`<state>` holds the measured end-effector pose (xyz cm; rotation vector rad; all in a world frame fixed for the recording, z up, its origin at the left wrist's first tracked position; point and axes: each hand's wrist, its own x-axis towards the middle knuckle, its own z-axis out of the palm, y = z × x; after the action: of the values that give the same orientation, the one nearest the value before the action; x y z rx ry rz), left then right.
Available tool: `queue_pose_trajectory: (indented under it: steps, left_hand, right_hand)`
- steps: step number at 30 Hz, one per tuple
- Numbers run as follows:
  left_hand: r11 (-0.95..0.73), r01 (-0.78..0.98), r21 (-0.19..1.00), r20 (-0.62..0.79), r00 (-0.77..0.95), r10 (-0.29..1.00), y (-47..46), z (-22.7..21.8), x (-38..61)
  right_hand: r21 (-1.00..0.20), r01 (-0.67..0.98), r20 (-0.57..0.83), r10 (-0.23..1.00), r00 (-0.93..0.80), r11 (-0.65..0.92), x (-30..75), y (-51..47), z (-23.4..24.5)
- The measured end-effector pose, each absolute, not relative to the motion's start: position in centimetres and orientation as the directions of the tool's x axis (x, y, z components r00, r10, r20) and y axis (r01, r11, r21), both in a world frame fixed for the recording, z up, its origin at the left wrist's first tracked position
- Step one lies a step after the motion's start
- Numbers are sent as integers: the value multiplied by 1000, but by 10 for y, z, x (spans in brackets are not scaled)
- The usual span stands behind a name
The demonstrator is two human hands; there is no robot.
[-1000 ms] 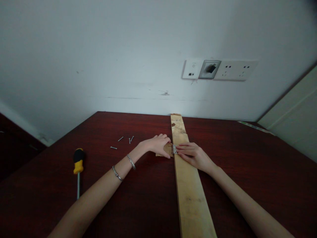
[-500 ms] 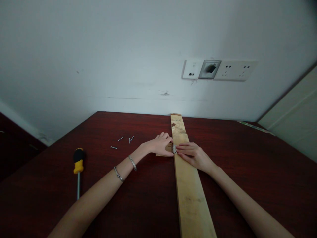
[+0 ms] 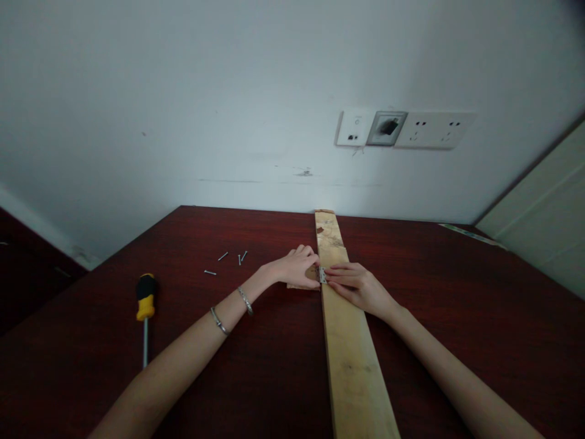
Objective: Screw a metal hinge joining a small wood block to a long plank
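A long pale wooden plank [image 3: 354, 347] lies on the dark red tabletop, running from near me to the wall. My left hand [image 3: 297, 266] is closed around a short wooden piece [image 3: 312, 274] that butts against the plank's left edge; its palm hides much of that piece. On the plank beside this joint sits a small silver metal hinge [image 3: 322, 275] with holes. The fingers of my right hand [image 3: 359, 286] are pressed together on the hinge's right side, covering part of it, while the hand rests over the plank.
Several loose screws [image 3: 239, 259] lie on the tabletop [image 3: 256, 366] left of my hands. A yellow and black screwdriver [image 3: 145, 305] lies farther left, its tip hidden by my forearm. The white wall [image 3: 247, 110] with sockets [image 3: 434, 130] borders the far edge. A thin strip [image 3: 473, 235] lies at back right.
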<state>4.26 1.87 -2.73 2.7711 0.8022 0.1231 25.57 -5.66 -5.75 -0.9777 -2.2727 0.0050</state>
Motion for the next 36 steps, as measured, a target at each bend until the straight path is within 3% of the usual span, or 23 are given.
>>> queue_pose_trajectory:
  steps: [8,15,36]
  left_hand:
    - [-815,511,273,3,847,532,20,-27,41]
    - [-799,538,271,-103,841,531,21,-22,40]
    - [-799,546,253,-98,836,540,20,-22,39]
  right_hand:
    - [-241,653,570,649,-503,718,256,-56,-59]
    - [-229,656,554,650,-520,720,257,-56,-57]
    - [-232,649,564,644,-517,725,256,-56,-58]
